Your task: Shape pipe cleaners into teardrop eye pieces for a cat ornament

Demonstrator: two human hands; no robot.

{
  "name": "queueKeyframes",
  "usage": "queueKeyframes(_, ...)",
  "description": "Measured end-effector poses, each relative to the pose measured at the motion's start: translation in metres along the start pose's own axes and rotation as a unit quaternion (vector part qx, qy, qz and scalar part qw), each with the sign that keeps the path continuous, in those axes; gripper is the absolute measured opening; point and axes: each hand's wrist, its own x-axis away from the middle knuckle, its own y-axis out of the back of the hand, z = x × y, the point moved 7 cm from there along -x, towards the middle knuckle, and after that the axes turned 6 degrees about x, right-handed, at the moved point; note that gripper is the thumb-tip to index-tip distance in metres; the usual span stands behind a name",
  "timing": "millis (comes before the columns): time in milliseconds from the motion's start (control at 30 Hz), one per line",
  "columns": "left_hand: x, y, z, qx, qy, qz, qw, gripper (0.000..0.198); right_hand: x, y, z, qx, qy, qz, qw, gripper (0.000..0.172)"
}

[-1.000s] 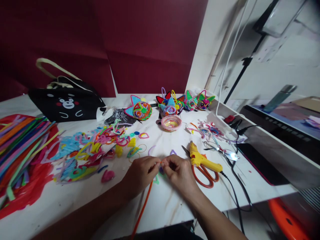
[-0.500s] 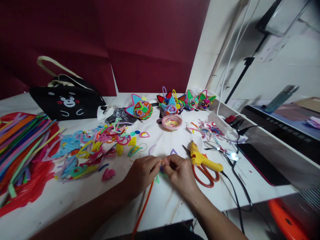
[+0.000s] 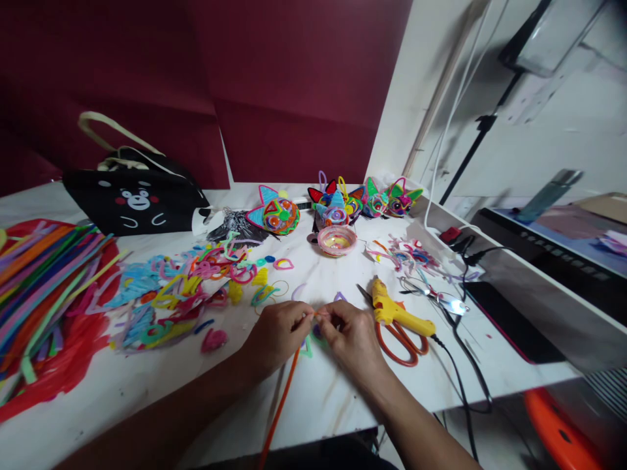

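Note:
An orange pipe cleaner [image 3: 283, 410] runs from between my hands down past the table's front edge. My left hand [image 3: 279, 329] pinches it near its upper end. Fingertips of my right hand [image 3: 350, 329] are closed on the same end, a short bit of orange showing between the two hands. Small green and purple bent pieces lie on the table just under and behind my fingers, partly hidden. To the right of my right hand are orange-handled scissors [image 3: 401, 346] with a yellow glue gun [image 3: 399, 314] lying over them.
Pipe cleaners [image 3: 44, 281] lie on red plastic at the left, beside a pile of coloured pieces [image 3: 186, 281]. Behind stand a black bag [image 3: 137, 205], cat-like ornaments [image 3: 279, 215] and a small bowl [image 3: 337, 241]. Glasses [image 3: 441, 300], cables and a black phone-like slab [image 3: 514, 320] are at right.
My left hand has shifted slightly left, so a little more orange shows between my fingertips. My right hand has hardly moved. The view has shifted slightly.

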Motion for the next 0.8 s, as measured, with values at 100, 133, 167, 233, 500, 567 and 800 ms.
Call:
queueKeyframes(100, -0.001, 0.002, 0.0, 0.003, 0.006, -0.005, 1.0, 0.014, 0.0, 0.001, -0.001, 0.002, 0.002, -0.001, 1.0, 0.012)
queueKeyframes(133, -0.001, 0.002, 0.0, 0.005, 0.009, -0.005, 1.0, 0.014, 0.0, 0.001, 0.0, 0.004, 0.005, -0.001, 1.0, 0.011)
queueKeyframes(167, -0.001, 0.002, 0.0, 0.006, 0.013, -0.005, 1.0, 0.014, 0.0, 0.001, 0.0, 0.006, 0.007, -0.001, 1.0, 0.011)
queueKeyframes(233, -0.001, 0.001, 0.001, 0.01, 0.021, -0.003, 1.0, 0.014, -0.001, 0.002, 0.001, 0.009, 0.011, -0.002, 1.0, 0.011)
queueKeyframes(500, 0.0, 0.001, -0.001, 0.003, 0.025, -0.004, 1.0, 0.015, 0.0, 0.002, 0.004, 0.009, 0.006, -0.002, 1.0, 0.012)
queueKeyframes(567, 0.0, 0.001, -0.003, -0.001, 0.017, -0.006, 1.0, 0.016, 0.001, 0.001, 0.004, -0.001, 0.0, 0.0, 1.0, 0.012)
queueKeyframes(800, -0.001, 0.002, -0.01, -0.003, -0.003, -0.013, 1.0, 0.022, 0.002, 0.001, 0.004, -0.025, -0.014, 0.002, 1.0, 0.012)
